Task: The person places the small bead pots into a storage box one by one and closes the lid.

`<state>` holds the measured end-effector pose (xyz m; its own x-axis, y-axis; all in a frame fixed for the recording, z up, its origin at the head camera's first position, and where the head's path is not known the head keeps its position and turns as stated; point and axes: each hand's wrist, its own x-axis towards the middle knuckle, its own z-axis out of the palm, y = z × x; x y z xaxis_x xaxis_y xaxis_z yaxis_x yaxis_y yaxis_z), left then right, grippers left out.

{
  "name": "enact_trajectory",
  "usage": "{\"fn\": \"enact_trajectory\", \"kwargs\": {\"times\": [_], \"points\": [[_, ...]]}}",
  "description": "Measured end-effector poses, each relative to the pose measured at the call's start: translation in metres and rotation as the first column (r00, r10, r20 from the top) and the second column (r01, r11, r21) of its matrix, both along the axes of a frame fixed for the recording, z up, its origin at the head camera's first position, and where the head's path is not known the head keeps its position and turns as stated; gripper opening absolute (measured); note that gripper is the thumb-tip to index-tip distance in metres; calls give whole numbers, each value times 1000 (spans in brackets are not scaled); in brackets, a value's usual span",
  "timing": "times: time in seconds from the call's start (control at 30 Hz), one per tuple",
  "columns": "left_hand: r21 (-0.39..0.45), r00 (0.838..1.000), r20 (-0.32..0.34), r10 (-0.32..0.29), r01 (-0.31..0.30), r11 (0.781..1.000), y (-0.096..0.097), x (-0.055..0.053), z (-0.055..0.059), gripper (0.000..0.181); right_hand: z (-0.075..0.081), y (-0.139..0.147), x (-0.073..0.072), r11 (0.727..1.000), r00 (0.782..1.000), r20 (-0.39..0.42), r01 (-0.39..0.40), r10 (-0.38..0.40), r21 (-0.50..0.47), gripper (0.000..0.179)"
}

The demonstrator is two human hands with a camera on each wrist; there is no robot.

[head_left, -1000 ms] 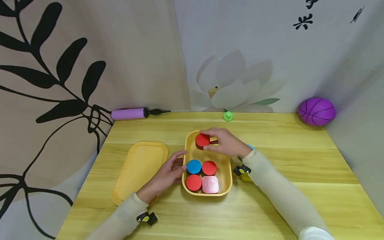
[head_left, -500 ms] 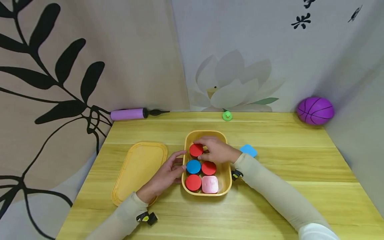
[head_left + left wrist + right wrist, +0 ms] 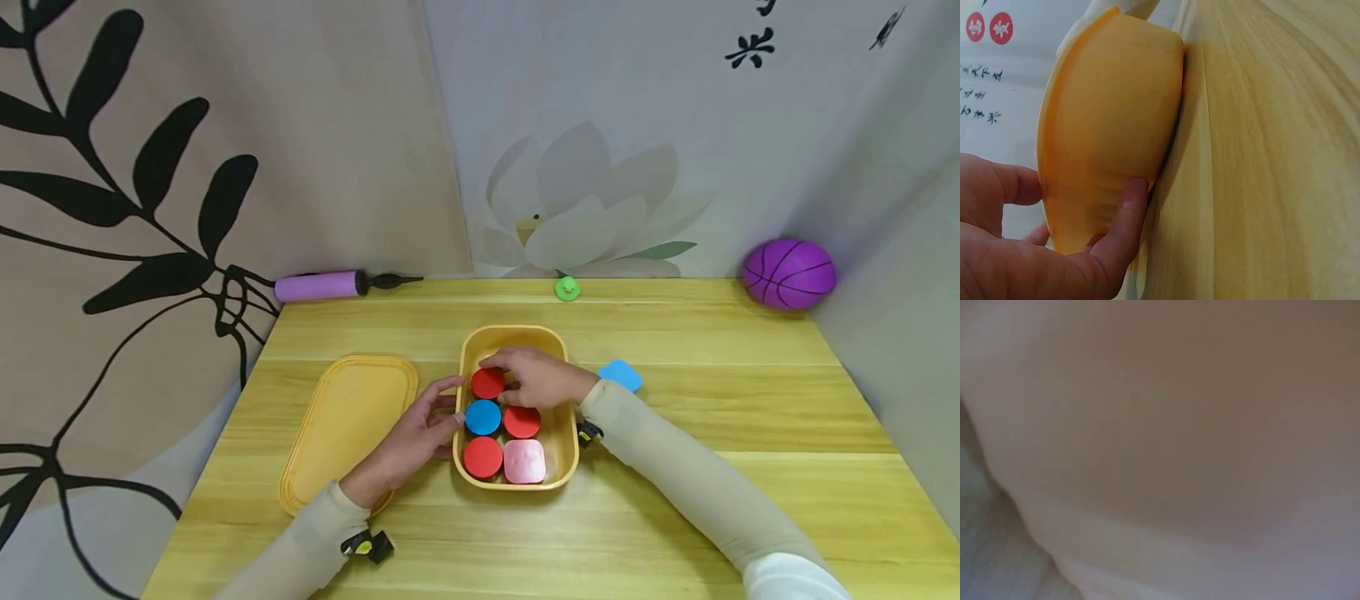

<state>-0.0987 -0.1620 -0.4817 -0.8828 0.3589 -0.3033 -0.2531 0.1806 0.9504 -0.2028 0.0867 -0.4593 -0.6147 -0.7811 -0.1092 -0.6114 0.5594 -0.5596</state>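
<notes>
A yellow rectangular box stands uncovered on the table. Inside it, my right hand pinches a red round block at the left wall, just behind a blue round block. A second red round block lies right of the blue one. Nearest me are a third red round block and a pink square block. Relaxed fingers of my left hand rest against the box's left outer wall, also seen in the left wrist view. Only blurred skin and sleeve fill the right wrist view.
Left of the box lies its yellow lid, partly under my left forearm. A blue flat piece sits beside my right sleeve. Along the back are a purple pump, a green duck toy and a purple ball.
My right hand has brought the red round block from the back middle of the box down and left, close behind the blue one. The left hand has stayed at the wall.
</notes>
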Motion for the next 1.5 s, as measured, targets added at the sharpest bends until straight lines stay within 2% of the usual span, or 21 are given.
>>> {"fn": "enact_trajectory", "kwargs": {"times": [0.27,0.43,0.6,0.7,0.87,1.07,1.23,1.5], "points": [[-3,1000,-2,3,-3,1000,1,0,0,58,1,2,2,999,1000,18,21,-20,-43,58],[-5,1000,2,9,-9,1000,2,0,0,58,3,5,4,995,997,63,40,-34,-88,61],[-2,1000,0,14,-14,1000,3,0,0,57,11,13,3,981,992,122,58,-36,-186,62],[-1,1000,0,10,-10,1000,3,-1,0,58,18,21,3,966,993,111,67,-40,-251,59],[-1,1000,-3,6,-6,1000,3,0,0,60,27,42,6,941,990,95,127,-102,-313,58],[-2,1000,-10,3,-3,1000,2,1,0,60,31,75,10,908,973,96,230,-209,-351,58],[-1,1000,-10,8,-8,1000,1,1,-2,59,26,106,10,878,957,83,289,-279,-380,56],[2,1000,0,24,-24,1000,2,1,-2,58,9,151,14,857,928,94,370,-361,-359,51]]}}
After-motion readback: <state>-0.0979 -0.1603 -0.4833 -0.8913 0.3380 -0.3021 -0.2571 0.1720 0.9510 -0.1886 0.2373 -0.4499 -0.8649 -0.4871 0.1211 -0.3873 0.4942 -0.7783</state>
